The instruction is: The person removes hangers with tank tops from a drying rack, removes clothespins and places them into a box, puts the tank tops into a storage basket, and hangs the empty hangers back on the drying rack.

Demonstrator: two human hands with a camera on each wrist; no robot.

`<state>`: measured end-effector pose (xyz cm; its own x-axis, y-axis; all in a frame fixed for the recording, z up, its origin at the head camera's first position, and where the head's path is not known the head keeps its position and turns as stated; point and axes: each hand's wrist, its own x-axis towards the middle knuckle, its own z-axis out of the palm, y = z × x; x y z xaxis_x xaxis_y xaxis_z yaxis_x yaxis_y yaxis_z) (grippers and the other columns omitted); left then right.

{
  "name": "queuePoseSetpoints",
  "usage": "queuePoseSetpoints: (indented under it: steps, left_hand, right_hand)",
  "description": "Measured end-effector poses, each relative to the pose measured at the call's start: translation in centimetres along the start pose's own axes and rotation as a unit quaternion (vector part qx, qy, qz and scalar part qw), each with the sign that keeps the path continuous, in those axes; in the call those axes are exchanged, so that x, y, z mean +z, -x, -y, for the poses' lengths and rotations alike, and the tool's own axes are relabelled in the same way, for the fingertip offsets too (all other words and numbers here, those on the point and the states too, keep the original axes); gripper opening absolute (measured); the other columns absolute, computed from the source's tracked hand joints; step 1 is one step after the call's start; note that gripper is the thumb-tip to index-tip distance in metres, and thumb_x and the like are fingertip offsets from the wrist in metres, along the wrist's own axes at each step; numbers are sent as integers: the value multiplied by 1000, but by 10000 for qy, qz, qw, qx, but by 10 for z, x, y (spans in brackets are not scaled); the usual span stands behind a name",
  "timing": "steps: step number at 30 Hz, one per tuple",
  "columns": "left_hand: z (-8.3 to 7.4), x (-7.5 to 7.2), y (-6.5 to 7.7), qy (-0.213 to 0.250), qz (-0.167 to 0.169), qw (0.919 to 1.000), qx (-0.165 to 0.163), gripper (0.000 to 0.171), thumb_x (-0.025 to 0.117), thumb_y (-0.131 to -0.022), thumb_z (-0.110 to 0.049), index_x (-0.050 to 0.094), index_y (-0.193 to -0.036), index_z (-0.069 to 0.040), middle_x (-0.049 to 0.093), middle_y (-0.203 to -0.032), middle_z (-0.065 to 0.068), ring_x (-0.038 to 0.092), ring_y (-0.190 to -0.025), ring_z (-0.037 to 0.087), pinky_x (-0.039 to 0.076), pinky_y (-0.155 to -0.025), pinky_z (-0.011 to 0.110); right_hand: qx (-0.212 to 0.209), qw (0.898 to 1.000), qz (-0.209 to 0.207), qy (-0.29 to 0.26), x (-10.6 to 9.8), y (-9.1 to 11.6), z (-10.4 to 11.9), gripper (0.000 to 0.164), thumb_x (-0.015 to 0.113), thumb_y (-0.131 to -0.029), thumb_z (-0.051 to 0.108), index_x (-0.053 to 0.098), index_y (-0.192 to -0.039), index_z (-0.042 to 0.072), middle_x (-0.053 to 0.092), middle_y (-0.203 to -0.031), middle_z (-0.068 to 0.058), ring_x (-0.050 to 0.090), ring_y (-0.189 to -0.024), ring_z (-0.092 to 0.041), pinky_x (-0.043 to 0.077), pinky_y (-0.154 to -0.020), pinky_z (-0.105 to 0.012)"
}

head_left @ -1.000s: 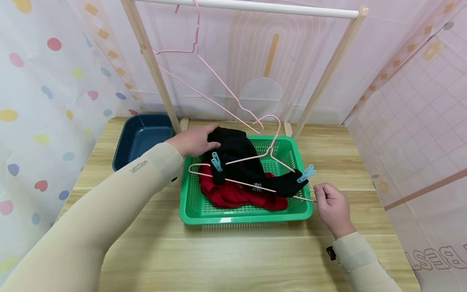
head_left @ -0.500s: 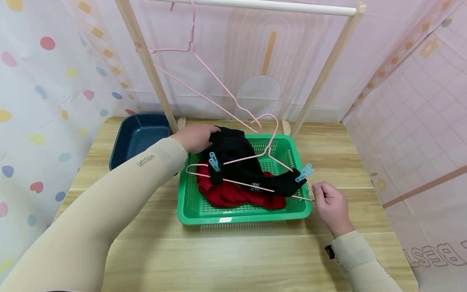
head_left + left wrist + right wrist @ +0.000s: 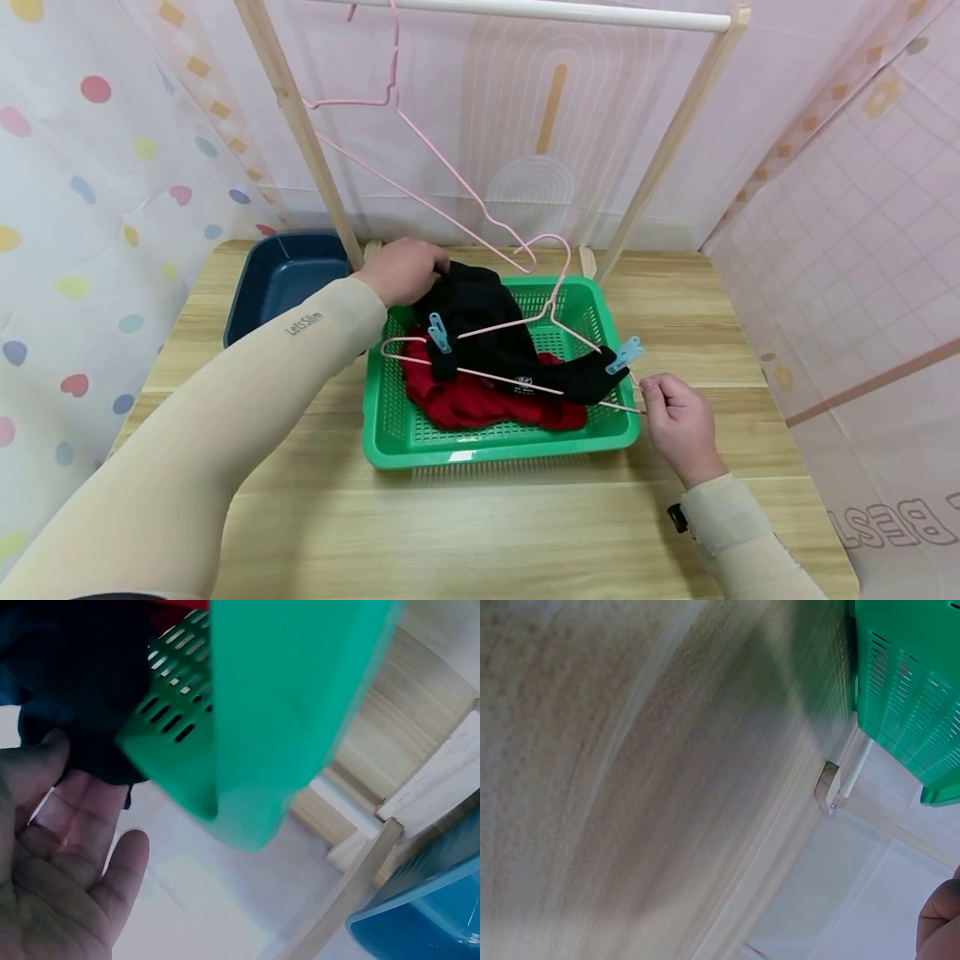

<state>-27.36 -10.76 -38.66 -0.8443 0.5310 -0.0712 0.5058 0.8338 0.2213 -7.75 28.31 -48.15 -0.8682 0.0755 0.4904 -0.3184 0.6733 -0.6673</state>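
While left hand [image 3: 405, 271] pinches black garment [image 3: 483, 304] — right hand [image 3: 681, 427] grips hanger [image 3: 552, 302].

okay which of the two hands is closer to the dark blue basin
Left. The left hand grips the black garment just right of the dark blue basin; the right hand holds the lower pink hanger across the green basket, farther away.

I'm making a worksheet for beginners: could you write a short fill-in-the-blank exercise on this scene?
1. The basket under the red cloth is coloured ____.
2. The person's ____ hand holds one end of the lower pink hanger.
3. The clothespins on the black garment are light ____.

Missing words: green; right; blue.
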Motion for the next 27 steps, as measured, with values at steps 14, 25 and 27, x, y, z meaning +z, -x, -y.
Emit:
queuePoseSetpoints:
  steps: [14,25,27]
  left_hand:
    - [-7,-30,31,1434,526,9883,-53,20,61,-108,-21,66,-125,-12,66,-126,10,60,-97,25,49,-96,45]
    - [-9,-14,43,1787,1327,9746,236,11,55,-111,-21,61,-112,-11,51,-89,4,47,-78,20,41,-81,41]
    - [-9,-10,42,1523,1249,9800,287,13,55,-110,-18,65,-115,-10,60,-97,6,53,-84,21,47,-85,42]
  right_hand:
    - [-28,10000,-71,17,3,0,-2,20,65,-99,-3,72,-82,1,56,-61,0,42,-54,1,36,-49,-17]
    - [-24,10000,-27,-9,3,-2,-1,19,66,-99,-3,73,-83,1,64,-66,-8,44,-57,1,38,-51,-15]
    - [-42,10000,-26,-6,3,-2,-2,19,66,-99,-3,73,-83,0,63,-66,-6,44,-57,1,38,-51,-15]
